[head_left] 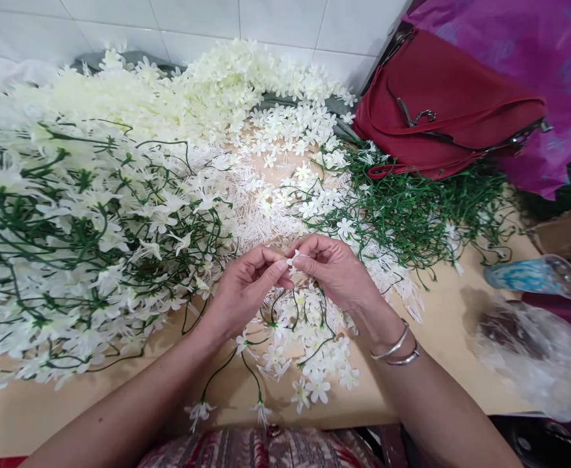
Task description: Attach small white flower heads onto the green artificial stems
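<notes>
Both my hands meet over the middle of the table, fingertips pinched close together. My left hand [259, 276] and my right hand [327, 266] grip a small white artificial flower [292, 261] between thumbs and forefingers. The fingers cover most of it. Just below them lie white flower heads [317, 383] and a green branching stem [253, 370] with white blossoms at its tips. Beyond the hands spreads a heap of thin white stamen-like pieces [253, 224], with loose white blossoms [290, 127] scattered behind it.
A large pile of white flowers on green stems [95, 247] fills the left side. Cream blossoms [217, 84] are heaped along the tiled wall. Bare green stems [422, 208] lie at right, below a red handbag [451, 104]. A plastic cup [534, 276] and clear bag [534, 351] lie far right.
</notes>
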Motion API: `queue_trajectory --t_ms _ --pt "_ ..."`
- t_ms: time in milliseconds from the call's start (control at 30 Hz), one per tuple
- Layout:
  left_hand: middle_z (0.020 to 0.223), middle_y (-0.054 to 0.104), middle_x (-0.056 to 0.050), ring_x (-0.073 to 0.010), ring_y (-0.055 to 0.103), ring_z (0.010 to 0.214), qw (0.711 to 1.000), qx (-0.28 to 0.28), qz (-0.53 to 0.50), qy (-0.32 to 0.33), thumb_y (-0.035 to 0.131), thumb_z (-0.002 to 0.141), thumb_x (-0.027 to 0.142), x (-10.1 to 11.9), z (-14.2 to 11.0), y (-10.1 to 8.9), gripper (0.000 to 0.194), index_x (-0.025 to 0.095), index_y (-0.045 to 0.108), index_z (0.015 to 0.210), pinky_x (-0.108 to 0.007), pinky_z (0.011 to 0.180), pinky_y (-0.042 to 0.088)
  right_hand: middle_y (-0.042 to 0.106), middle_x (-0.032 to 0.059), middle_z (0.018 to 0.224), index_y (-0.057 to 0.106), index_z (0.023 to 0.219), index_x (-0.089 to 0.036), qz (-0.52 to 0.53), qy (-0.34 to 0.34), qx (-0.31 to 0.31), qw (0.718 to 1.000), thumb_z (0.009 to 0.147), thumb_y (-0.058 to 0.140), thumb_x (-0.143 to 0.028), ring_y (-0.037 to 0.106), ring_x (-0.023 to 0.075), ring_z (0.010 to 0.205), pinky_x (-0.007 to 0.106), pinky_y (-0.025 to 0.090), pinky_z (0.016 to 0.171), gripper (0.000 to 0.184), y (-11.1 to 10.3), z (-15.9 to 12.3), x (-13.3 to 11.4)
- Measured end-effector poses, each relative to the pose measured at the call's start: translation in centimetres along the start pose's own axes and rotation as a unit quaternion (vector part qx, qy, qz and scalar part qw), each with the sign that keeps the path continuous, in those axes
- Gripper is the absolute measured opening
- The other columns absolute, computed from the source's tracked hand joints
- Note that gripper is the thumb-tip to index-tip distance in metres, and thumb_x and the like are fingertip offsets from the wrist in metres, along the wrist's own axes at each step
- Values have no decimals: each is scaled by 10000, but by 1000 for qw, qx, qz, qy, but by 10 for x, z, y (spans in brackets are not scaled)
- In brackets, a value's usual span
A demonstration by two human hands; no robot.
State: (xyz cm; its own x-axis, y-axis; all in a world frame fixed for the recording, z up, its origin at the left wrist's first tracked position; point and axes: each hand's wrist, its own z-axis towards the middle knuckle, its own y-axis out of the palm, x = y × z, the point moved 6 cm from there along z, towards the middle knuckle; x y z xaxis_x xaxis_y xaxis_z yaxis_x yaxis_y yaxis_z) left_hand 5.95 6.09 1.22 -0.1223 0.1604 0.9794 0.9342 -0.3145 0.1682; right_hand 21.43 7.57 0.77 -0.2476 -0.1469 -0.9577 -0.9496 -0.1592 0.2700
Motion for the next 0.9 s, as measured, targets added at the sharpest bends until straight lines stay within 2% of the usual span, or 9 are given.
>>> queue_trajectory --t_ms 133,367,567,800,900 --pt "762 716 6 -148 732 710 1000 4 -9 -3 735 931 402 1 -1 1 249 178 667 848 -294 738 599 736 1 866 709 705 -229 -18 -8 -3 1000 703 948 -415 673 158 826 340 562 845 303 2 0 2" --pt "778 722 17 -125 749 723 1000 10 -19 -2 718 942 341 1 -2 1 195 172 676 854 -246 747 593 734 0 876 722 711 -226 6 -15 -13 1000 721 946 -351 662 145 819 308 547 802 257 1 1 3" --pt "775 712 25 -120 745 719 1000 7 -21 1 713 943 323 1 0 3 183 175 664 849 -241 744 597 719 -4 863 712 699 -223 10 -7 -20 1000 719 949 -331 651 144 823 319 537 831 262 1 2 4" --pt "806 704 5 -128 738 752 999 26 -11 26 658 992 345 6 -1 2 203 168 657 893 -260 778 590 744 -11 897 771 886 -241 41 20 -22 999 693 969 -323 668 130 809 284 536 805 288 2 1 2" --pt "821 712 -1 -132 728 768 998 30 27 44 646 1005 347 7 -4 1 186 176 661 931 -263 775 570 760 0 935 780 892 -240 33 19 -28 999 713 958 -326 683 135 861 288 536 846 267 0 1 -1"
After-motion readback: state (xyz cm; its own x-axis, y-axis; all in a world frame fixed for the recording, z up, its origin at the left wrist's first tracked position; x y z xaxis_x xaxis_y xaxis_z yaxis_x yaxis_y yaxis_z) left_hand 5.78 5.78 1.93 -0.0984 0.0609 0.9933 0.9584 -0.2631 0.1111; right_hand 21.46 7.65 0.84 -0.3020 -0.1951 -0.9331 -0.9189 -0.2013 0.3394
